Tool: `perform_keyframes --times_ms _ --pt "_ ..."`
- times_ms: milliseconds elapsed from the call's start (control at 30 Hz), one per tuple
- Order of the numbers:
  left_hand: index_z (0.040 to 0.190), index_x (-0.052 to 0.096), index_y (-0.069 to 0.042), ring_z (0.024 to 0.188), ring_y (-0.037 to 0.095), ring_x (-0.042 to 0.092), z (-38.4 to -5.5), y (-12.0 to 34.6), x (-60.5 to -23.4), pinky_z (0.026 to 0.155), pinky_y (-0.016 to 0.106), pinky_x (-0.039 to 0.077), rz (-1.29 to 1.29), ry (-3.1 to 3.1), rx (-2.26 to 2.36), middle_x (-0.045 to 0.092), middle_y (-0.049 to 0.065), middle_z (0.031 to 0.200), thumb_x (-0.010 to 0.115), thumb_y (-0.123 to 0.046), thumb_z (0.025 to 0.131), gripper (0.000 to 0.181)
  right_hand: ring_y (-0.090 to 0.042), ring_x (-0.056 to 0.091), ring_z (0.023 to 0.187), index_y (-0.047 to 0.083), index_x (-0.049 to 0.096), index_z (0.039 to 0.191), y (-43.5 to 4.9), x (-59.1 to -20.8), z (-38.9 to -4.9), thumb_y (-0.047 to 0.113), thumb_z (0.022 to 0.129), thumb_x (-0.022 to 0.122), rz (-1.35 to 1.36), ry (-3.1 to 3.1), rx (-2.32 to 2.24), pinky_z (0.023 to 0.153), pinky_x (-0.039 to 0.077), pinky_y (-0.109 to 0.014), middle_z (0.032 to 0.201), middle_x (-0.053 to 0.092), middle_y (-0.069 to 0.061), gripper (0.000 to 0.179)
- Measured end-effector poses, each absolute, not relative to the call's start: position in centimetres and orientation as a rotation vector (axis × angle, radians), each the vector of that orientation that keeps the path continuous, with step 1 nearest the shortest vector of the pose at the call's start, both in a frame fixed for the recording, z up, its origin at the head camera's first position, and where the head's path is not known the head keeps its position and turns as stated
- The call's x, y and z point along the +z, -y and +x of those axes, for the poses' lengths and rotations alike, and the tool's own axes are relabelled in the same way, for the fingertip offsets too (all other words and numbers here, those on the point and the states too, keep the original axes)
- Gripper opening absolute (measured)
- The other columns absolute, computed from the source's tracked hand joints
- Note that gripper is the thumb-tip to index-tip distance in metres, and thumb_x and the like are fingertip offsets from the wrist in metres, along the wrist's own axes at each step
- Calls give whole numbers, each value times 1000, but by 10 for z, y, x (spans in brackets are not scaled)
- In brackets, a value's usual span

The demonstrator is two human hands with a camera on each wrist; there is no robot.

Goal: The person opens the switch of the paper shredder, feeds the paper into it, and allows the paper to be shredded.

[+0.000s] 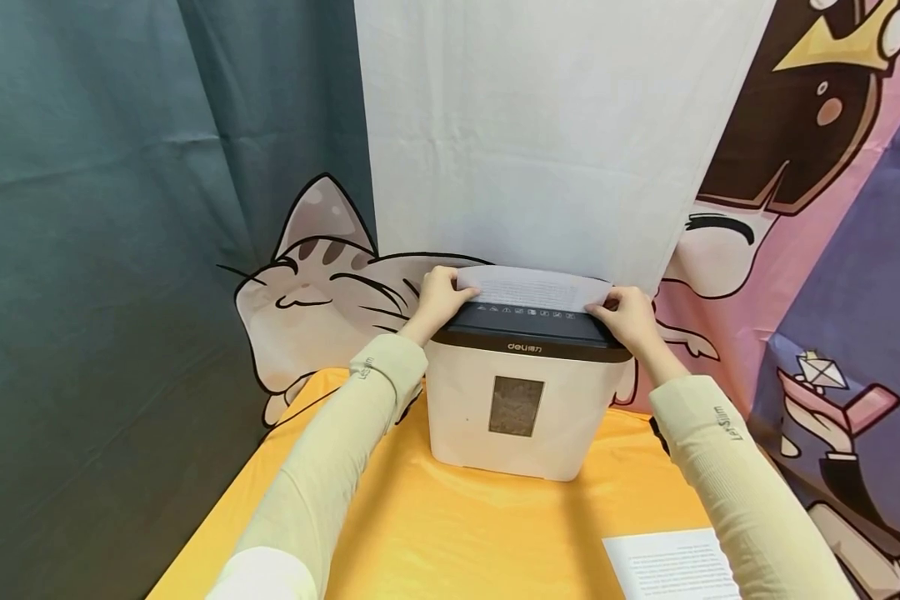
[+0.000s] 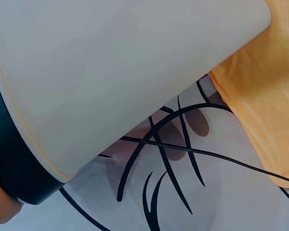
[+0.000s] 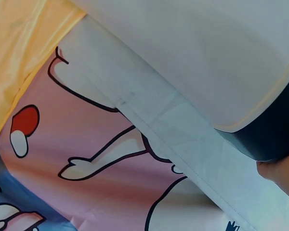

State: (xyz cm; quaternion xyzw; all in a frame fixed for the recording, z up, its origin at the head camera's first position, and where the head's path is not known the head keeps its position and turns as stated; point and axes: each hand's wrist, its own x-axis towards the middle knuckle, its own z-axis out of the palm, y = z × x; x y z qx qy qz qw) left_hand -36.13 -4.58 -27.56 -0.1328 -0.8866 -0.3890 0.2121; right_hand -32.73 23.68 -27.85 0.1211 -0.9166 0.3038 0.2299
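Note:
A white paper shredder (image 1: 457, 400) with a dark top and a small front window stands at the back of the table. Across its top slot, a printed sheet of paper (image 1: 532, 286) stands up, its lower edge at or in the slot. My left hand (image 1: 441, 298) pinches the sheet's left side between thumb and fingers. At the opposite side, my right hand (image 1: 630, 315) pinches the sheet's right edge. Both wrist views show mostly the shredder's side; only a bit of the left hand (image 2: 1, 204) and of the right hand (image 3: 282, 174) appears there, without the sheet.
The table has a yellow cloth (image 1: 450, 533). Another printed sheet (image 1: 671, 567) lies at its front right, partly behind the right sleeve. A thin black cord (image 2: 221, 156) runs beside the shredder. Cartoon-printed curtains (image 1: 555, 125) hang close behind.

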Motion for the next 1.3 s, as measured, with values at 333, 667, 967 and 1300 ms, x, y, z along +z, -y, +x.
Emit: perform_keyframes --times_ms 333,667,967,1300 --pt "90 74 -5 74 22 60 -362 46 -275 66 25 43 -419 2431 -1122 73 10 90 72 -20 84 16 -26 55 67 -7 67 91 -237 -278 -329 9 85 68 356 2502 797 65 39 -31 74 64 -23 17" --pt "87 74 -5 77 22 66 -362 44 -276 70 26 49 -469 2409 -1193 73 11 86 71 -15 84 11 -29 59 73 -4 70 88 -238 -282 -331 5 86 65 390 2488 811 76 39 -36 80 68 -22 10" --pt "87 74 -6 76 21 66 -364 44 -278 69 25 50 -509 2398 -1176 73 9 87 72 -14 83 9 -30 58 74 -4 70 89 -239 -282 -329 6 87 65 380 2485 805 71 41 -34 81 68 -22 11" --pt "90 74 -7 73 19 65 -355 45 -282 69 26 50 -575 2375 -1184 73 9 86 71 -16 84 11 -27 56 79 -5 69 92 -249 -286 -318 8 89 62 341 2425 844 75 44 -33 87 68 -23 14"
